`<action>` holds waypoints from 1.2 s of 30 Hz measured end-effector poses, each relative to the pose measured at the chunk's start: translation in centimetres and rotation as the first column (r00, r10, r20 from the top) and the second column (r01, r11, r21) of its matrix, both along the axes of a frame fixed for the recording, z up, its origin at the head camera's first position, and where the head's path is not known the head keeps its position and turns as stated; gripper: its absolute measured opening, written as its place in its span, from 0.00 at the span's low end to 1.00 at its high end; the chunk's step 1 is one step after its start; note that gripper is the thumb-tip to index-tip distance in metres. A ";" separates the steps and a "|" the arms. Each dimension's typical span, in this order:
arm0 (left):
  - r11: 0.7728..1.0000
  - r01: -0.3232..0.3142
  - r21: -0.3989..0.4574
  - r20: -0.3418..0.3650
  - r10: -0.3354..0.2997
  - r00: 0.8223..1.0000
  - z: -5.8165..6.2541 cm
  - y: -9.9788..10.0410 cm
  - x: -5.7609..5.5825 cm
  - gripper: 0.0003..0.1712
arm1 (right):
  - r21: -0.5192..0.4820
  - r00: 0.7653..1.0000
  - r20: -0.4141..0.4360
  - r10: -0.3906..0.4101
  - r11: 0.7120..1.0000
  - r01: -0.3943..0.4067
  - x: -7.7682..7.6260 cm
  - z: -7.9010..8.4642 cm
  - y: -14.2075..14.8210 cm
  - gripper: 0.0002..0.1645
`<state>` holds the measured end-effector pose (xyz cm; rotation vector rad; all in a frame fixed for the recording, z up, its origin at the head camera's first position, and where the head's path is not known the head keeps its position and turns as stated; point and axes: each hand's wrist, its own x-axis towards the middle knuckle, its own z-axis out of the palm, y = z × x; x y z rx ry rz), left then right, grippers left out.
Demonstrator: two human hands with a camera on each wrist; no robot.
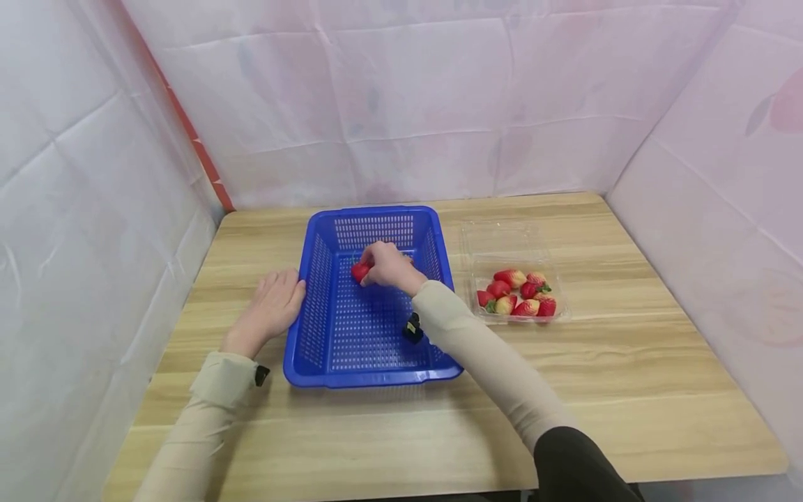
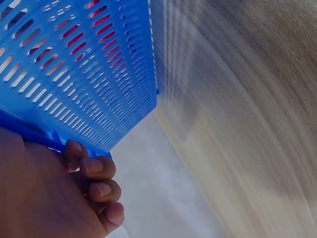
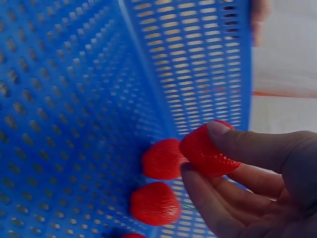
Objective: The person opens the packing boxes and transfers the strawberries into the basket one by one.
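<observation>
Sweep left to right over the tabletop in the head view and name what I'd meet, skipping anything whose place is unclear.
Left hand → blue basket → open clear plastic container with strawberries in it.

The person is wearing close-fitting pale beige sleeves on both forearms: the left sleeve [image 1: 182,453] is showing fine creases, and the right sleeve [image 1: 502,380] is wrinkling lightly toward the elbow. Above it, a black upper sleeve [image 1: 580,467] is covering the right arm. At the left wrist a thicker cream cuff [image 1: 221,380] is sitting over the beige, with a small black block [image 1: 261,376] jutting out beside it. A matching right cuff [image 1: 439,307] is circling the other wrist, where a chunkier black device [image 1: 413,329] is bearing a small yellowish mark. The left hand [image 1: 270,307] and right hand [image 1: 390,265] are going gloveless, short fingernails [image 2: 92,165] showing.
</observation>
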<state>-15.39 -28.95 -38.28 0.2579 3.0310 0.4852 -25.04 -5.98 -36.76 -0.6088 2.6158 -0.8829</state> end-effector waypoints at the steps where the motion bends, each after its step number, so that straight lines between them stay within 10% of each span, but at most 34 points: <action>1: 1.000 -0.002 0.002 0.000 0.002 1.000 -0.1 0.0 0.0 0.20 | 0.009 1.000 -0.003 0.004 1.000 -0.004 -0.1 -0.2 -0.1 0.23; 14: 1.000 -0.003 0.009 0.003 0.003 1.000 0.1 0.2 0.1 0.21 | 0.074 0.990 0.020 0.139 0.987 -0.140 0.5 -2.4 -1.0 0.10; 36: 1.000 0.001 0.026 -0.011 -0.001 1.000 0.0 0.0 0.1 0.20 | 0.150 0.987 0.094 0.132 0.978 -0.145 0.5 -2.9 -1.0 0.13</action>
